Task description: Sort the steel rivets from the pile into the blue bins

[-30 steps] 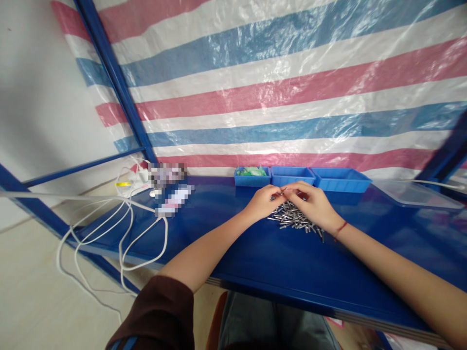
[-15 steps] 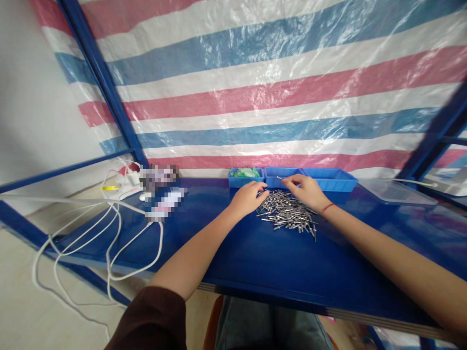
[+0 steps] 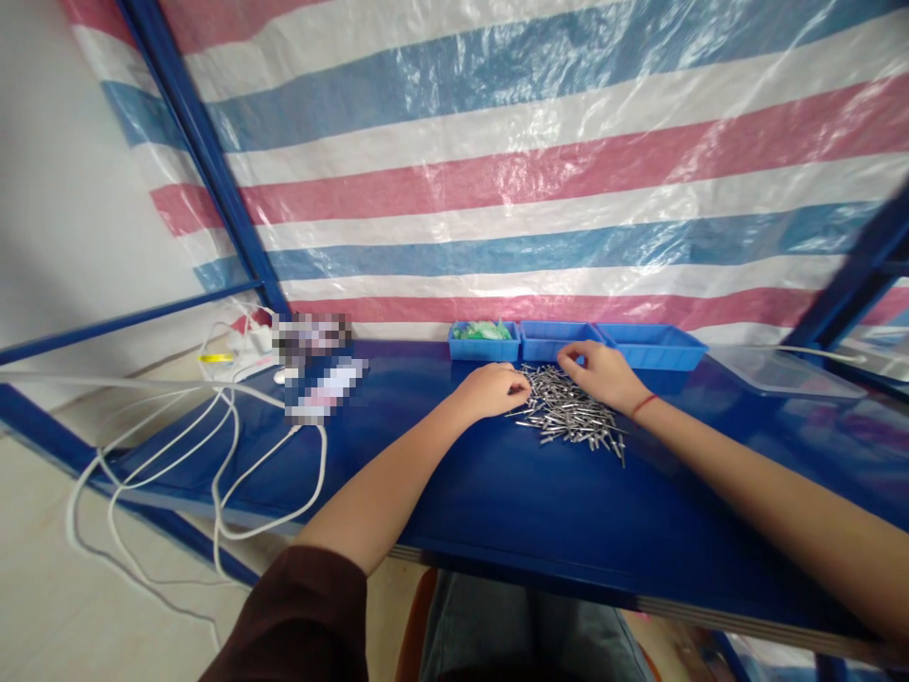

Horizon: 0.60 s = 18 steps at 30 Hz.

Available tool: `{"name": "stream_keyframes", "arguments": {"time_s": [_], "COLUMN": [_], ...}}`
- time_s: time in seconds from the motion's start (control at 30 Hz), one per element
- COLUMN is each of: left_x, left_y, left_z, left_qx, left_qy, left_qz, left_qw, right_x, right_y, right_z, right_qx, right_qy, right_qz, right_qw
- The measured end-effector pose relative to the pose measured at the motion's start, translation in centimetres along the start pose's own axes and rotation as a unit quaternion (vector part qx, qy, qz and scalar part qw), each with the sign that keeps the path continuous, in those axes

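Striped sheeting (image 3: 497, 180) hangs behind a blue table (image 3: 461, 502), metal pins (image 3: 575, 414) heaped before blue bins (image 3: 657, 357). Left hand (image 3: 487, 390) curls at the heap's left edge, right hand (image 3: 607, 376) near the middle bin (image 3: 537, 353); fingers narrow, contents unclear. Likely mid-picking; lifting one pin calls for a fine pinch.

left hand (image 3: 495, 389) with fingers curled inward, right hand (image 3: 602, 371) beside it, fingers bent, both forearms reaching forward

Striped plastic sheeting (image 3: 497, 170), red, white and blue, hangs behind a blue metal post (image 3: 204, 142). White cables (image 3: 325, 459) loop at the left end of the table (image 3: 404, 388), near a yellow band (image 3: 215, 358).
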<state>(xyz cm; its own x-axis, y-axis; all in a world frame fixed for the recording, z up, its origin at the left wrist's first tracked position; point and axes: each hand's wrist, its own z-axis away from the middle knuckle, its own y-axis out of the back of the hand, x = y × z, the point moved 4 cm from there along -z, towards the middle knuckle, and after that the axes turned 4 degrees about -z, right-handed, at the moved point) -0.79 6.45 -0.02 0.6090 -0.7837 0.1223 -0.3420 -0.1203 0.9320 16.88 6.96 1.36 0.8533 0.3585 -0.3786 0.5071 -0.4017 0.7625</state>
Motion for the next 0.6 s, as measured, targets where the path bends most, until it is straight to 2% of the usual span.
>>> {"name": "stream_keyframes", "arguments": {"time_s": [0.17, 0.27, 0.43, 0.6], "left_x": [0.6, 1.0, 1.5, 1.3], "left_y": [-0.4, -0.3, 0.2, 0.5], "left_z": [-0.3, -0.4, -0.5, -0.6], "left_qx": [0.000, -0.008, -0.034, -0.055], "left_qy": [0.037, 0.054, 0.045, 0.055], "left_qz": [-0.052, -0.098, -0.164, -0.198], "left_qw": [0.998, 0.994, 0.985, 0.977], "right_x": [-0.3, -0.4, -0.8, -1.1], "right_y": [-0.5, -0.4, -0.4, -0.6], "right_z": [2.3, 2.5, 2.6, 2.9], "right_qx": [-0.015, -0.017, -0.030, -0.040], "right_qy": [0.010, 0.007, 0.009, 0.027], "right_qz": [-0.031, -0.045, -0.056, -0.075], "right_qw": [0.999, 0.999, 0.998, 0.996]}}
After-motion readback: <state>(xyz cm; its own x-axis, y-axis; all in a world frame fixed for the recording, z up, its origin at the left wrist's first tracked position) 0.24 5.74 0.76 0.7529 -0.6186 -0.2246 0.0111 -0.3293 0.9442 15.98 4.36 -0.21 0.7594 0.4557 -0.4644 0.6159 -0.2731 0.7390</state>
